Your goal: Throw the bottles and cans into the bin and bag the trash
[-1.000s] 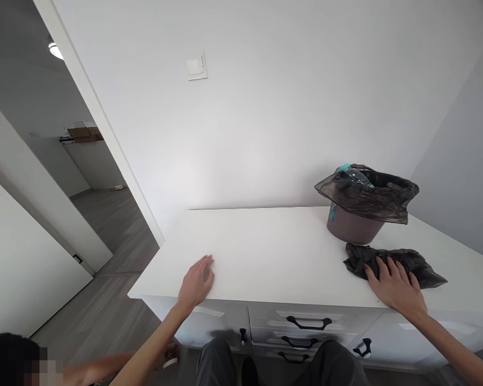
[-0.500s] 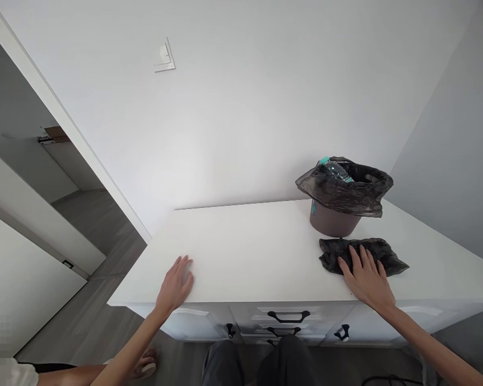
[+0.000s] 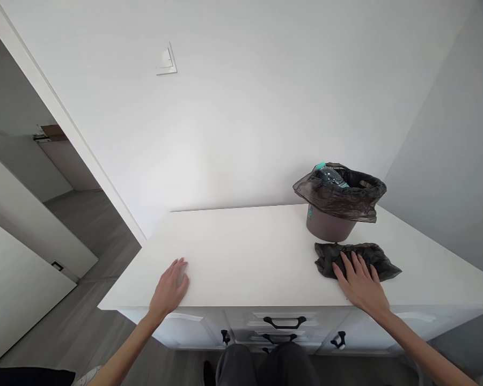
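Flat on the white cabinet top [image 3: 233, 252], toward its left front, rests my left hand [image 3: 169, 287], with its fingers extended and nothing held. My right hand [image 3: 361, 281] lies with fingers spread on a crumpled black plastic bag [image 3: 326, 260] near the front right of the top, pressing it without gripping. Just behind that bag stands a brownish trash bin [image 3: 329, 225]. A dark bin liner [image 3: 334, 201] folds over its rim. Out of the liner sticks a clear plastic bottle [image 3: 333, 176] with a teal cap, tilted; its lower part is hidden.
Black handles [image 3: 284, 323] are on the drawers below the top. A wall with a light switch [image 3: 167, 60] rises behind, and a side wall [image 3: 459, 155] closes the right. At the left is a doorway with grey floor [image 3: 104, 284]. Another person's foot shows partly at the lower left.
The camera view has shifted slightly. Both hands stay on the top, the right still on the black bag. The other person's arm at the lower left has gone out of view.
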A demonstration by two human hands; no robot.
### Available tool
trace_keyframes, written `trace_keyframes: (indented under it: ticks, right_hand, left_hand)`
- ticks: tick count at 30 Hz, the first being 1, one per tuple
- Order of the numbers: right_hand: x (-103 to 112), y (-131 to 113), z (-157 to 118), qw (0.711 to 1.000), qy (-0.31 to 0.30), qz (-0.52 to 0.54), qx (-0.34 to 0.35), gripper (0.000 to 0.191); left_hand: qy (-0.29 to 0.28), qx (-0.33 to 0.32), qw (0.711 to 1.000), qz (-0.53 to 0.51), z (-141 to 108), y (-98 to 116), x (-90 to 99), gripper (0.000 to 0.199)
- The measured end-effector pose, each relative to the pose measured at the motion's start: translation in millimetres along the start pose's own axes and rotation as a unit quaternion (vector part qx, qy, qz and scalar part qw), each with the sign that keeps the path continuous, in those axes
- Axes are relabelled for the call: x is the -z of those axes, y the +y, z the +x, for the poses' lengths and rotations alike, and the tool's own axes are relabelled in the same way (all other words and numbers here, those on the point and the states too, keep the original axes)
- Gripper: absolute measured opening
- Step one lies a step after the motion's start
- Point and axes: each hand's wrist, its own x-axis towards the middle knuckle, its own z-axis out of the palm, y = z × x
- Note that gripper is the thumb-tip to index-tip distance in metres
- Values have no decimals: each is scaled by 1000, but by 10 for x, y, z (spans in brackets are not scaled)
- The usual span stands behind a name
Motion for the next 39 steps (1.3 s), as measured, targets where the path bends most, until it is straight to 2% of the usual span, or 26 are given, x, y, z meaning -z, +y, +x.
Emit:
trace_keyframes:
  ticks: [8, 20, 31, 33, 35, 37, 39]
  right_hand:
    - [-178, 59, 19, 999, 1, -35, 1, 79]
    - [-209, 30, 12, 998, 25, -61, 20, 79]
    - [-209, 2, 12, 999, 38, -23, 19, 78]
    - [-147, -42, 6, 999, 53, 0, 10, 76]
    - [8, -97, 19, 995, 92, 24, 15, 71]
    - [274, -157, 68, 987, 148, 42, 52, 64]
    - [635, -220, 161, 972, 200, 50, 113, 61]
  left_hand:
    - [11, 2, 1000, 3, -78, 13, 4, 45]
    - [30, 0, 1000, 9, -88, -51, -11, 45]
    - [43, -10, 999, 16, -76, -45, 25, 45]
    - [43, -11, 999, 16, -86, -62, 30, 45]
    - [43, -13, 999, 12, -103, -87, 38, 44]
    - [43, -17, 999, 7, -122, -110, 48, 44]
    - [46, -21, 999, 2, -135, -125, 56, 45]
